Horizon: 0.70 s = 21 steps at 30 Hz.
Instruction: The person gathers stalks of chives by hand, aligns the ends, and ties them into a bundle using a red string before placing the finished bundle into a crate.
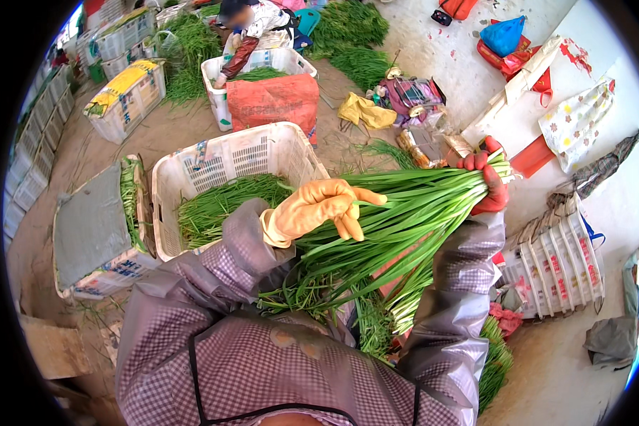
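Leaf bundle | right grip clasping stems | left grip: can't tell | crate rim near, left

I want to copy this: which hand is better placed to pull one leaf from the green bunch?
Probably the left hand, gloved in yellow: its fingers are right by the green bunch. The right hand, gloved in red, is gripping it near the pale ends.

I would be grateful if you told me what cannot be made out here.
- Head view: whether the left hand pinches any of the leaf bunch; its curled fingers hide that.
- Head view: the front of the far crate; a red sack covers much.
- Head view: most contents of the near-left crate; a grey sheet covers them.
- Head view: how far the crate stacks reach; the dark rim cuts them off.
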Available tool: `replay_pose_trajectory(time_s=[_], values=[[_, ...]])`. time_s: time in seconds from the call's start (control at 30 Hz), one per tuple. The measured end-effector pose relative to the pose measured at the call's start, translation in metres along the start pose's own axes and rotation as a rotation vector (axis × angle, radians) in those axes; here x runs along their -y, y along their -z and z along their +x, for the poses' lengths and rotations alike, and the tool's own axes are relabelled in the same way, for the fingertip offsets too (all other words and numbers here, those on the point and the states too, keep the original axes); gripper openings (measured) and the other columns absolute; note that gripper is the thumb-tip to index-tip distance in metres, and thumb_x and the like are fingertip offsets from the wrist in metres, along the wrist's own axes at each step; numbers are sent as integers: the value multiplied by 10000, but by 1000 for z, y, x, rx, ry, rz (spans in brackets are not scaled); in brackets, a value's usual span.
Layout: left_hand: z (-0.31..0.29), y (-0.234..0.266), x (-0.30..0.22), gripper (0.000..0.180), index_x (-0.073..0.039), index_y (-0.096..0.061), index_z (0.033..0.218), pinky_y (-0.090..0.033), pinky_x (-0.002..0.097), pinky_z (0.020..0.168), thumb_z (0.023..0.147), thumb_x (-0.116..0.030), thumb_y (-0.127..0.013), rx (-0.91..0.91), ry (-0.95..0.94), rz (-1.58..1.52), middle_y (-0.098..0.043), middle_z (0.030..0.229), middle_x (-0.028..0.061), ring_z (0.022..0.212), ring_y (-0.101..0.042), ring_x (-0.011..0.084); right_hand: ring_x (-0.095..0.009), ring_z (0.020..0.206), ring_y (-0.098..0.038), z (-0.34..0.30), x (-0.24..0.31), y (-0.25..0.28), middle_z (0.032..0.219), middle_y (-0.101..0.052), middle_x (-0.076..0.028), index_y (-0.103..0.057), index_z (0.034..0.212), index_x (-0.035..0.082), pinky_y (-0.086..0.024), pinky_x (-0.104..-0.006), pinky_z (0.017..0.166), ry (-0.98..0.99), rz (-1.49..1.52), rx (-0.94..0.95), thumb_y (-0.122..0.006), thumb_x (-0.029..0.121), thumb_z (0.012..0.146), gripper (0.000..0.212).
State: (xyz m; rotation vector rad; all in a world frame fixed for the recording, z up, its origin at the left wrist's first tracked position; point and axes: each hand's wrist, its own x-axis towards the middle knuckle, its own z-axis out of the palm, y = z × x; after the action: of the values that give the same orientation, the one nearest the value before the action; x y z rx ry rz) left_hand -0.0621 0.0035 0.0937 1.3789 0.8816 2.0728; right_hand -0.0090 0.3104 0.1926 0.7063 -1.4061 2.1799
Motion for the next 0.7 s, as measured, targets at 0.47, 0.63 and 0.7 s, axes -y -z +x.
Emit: replay_pose_trajectory(time_s=[0.47, 0.63, 0.7], values=[[-5, -23, -4, 313, -28, -566, 873, -508, 265, 600, 958, -329, -579, -76, 228, -207, -662, 839, 110, 650, -618, 128, -231, 803, -544, -1, -12, 17, 848, -537, -63, -465, 1312, 7, -488, -450, 790, -50, 9, -117, -704, 116, 804, 572], [-31, -7, -39, 202, -24, -576, 802, -443, 215, 467, 916, -185, -618, 6, 515, -13, -669, 717, 75, 500, -571, 81, -219, 835, -519, -3, -4, 34, 856, -506, -50, -458, 1332, 29, -484, -451, 809, -12, 0, -115, -714, 138, 803, 597], [-21, -13, -41, 159, -50, -610, 908, -411, 199, 468, 827, -106, -734, -60, 470, 166, -612, 658, -9, 536, -559, 48, -217, 834, -530, -3, -3, 35, 857, -516, -50, -454, 1335, 26, -487, -446, 813, -13, -35, -102, -716, 139, 803, 604]])
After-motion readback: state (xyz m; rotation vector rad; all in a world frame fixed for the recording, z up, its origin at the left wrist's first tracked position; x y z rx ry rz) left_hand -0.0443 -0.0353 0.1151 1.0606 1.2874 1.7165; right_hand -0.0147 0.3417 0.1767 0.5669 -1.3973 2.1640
